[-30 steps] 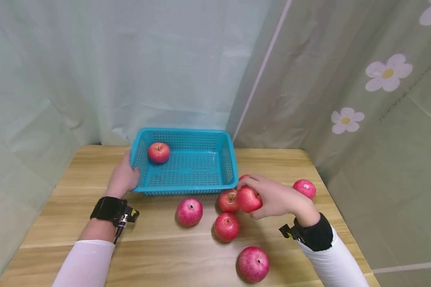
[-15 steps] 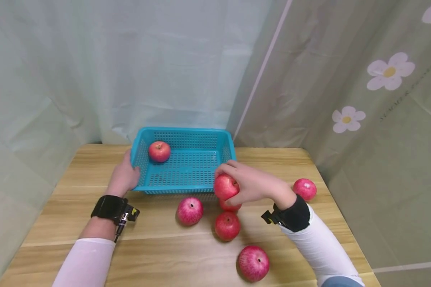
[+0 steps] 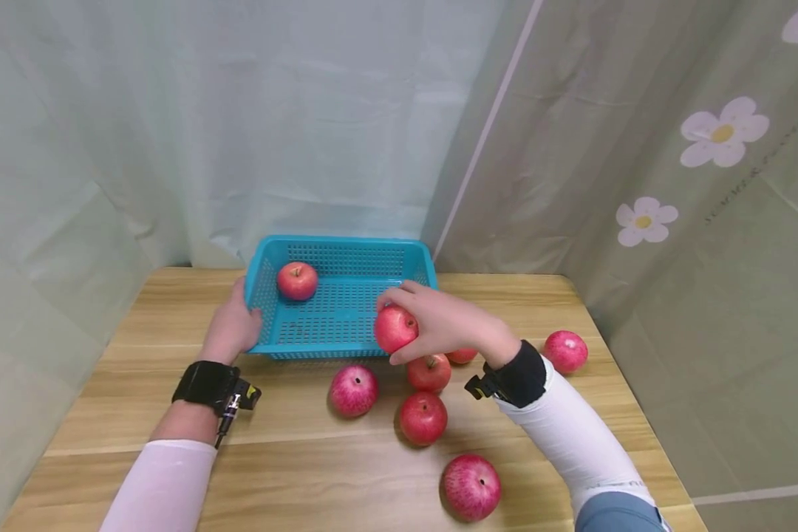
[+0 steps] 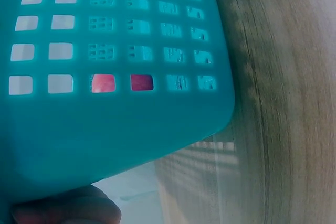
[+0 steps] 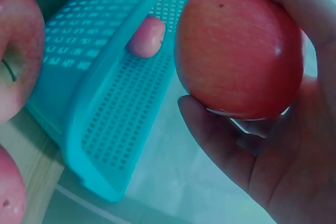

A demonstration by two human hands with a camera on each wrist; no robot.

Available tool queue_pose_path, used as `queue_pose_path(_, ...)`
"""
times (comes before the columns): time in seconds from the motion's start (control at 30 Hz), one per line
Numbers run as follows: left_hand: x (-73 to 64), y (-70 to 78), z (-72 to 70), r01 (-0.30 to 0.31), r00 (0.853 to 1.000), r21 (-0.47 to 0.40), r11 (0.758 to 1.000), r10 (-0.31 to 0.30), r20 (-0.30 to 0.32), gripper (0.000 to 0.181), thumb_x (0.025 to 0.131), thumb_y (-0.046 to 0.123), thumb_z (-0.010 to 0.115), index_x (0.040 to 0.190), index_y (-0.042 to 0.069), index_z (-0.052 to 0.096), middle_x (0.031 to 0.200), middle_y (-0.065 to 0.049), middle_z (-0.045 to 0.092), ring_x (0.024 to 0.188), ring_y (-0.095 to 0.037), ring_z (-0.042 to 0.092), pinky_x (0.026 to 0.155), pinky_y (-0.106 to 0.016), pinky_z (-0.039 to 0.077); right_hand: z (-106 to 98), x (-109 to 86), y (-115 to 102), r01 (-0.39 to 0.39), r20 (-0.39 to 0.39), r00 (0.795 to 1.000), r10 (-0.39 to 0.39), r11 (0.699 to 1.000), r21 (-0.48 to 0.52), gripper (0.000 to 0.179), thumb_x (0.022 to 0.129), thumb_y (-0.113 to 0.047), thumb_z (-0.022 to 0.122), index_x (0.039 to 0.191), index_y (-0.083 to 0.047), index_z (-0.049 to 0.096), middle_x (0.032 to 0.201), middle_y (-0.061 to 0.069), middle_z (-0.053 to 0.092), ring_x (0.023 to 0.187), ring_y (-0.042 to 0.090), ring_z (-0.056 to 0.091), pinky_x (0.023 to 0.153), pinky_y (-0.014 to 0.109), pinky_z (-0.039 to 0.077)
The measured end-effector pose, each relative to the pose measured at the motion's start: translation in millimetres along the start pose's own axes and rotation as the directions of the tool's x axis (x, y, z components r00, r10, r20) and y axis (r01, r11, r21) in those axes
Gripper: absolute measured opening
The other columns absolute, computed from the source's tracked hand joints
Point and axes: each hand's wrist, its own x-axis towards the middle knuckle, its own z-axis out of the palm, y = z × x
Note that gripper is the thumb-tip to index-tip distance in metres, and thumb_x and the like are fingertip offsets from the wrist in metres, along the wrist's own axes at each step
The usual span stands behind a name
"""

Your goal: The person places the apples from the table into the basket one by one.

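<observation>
A blue plastic basket (image 3: 346, 351) stands at the back of the table with one red apple (image 3: 297, 281) in its back left corner. My left hand (image 3: 231, 325) grips the basket's left rim; in the left wrist view only some fingers (image 4: 68, 207) show below the rim. Above the basket's front right part, my right hand (image 3: 448, 321) holds another red apple (image 3: 395, 329). The right wrist view shows thumb and fingers round this held apple (image 5: 239, 51), apart from the basket. Just in front of the basket lie a red apple (image 3: 428, 373) and one partly hidden behind the right hand (image 3: 462, 355).
More fruit lies on the wooden table (image 3: 292, 473): a red apple (image 3: 423, 418), a streaked pink-red one (image 3: 354, 390), another streaked one (image 3: 471, 487) near the front, and one (image 3: 565, 351) at the right. A curtain (image 3: 346, 125) hangs behind the table.
My right hand has carried its apple left from beside the basket to over its front right part. The left hand stays on the rim.
</observation>
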Motion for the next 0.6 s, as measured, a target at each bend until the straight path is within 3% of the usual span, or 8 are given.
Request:
queue_pose_path(0.17, -1.4, 0.2, 1.6, 0.013, 1.0, -0.011, 1.0, -0.013, 0.007, 0.07, 0.102, 0.01, 0.041, 0.156, -0.002, -0.002, 0.129, -0.042, 0.044, 0.096, -0.046, 0.053, 0.073, -0.057, 0.048, 1.9, 15.7, 1.1, 0.02, -0.006, 1.0, -0.02, 0.999, -0.038, 0.071, 0.069, -0.056, 0.083, 0.126, -0.031, 0.048, 0.118, -0.009, 0.048, 0.105, 0.006, 0.045, 0.075, 0.024, 0.053)
queue_pose_path(0.37, -5.0, 1.0, 1.2, 0.028, 0.999, -0.018, 0.999, -0.028, 0.025, 0.071, 0.104, 0.012, 0.039, 0.157, 0.001, -0.006, 0.124, -0.041, 0.046, 0.089, -0.044, 0.055, 0.064, -0.047, 0.047, 6.2, 32.1, -2.1, 0.054, 0.007, 0.999, -0.054, 0.995, -0.081, 0.07, 0.07, -0.055, 0.082, 0.125, -0.03, 0.047, 0.115, -0.01, 0.047, 0.104, 0.005, 0.043, 0.075, 0.024, 0.052)
queue_pose_path(0.6, -6.5, 1.1, 1.6, 0.034, 0.999, -0.011, 0.999, -0.034, 0.022, 0.071, 0.104, 0.013, 0.04, 0.157, 0.002, -0.005, 0.117, -0.038, 0.05, 0.082, -0.04, 0.058, 0.058, -0.043, 0.047, 11.9, 53.6, -4.9, 0.003, 0.023, 1.0, -0.002, 0.998, -0.068, 0.07, 0.069, -0.045, 0.085, 0.126, -0.029, 0.047, 0.114, -0.008, 0.05, 0.102, 0.007, 0.046, 0.074, 0.025, 0.053)
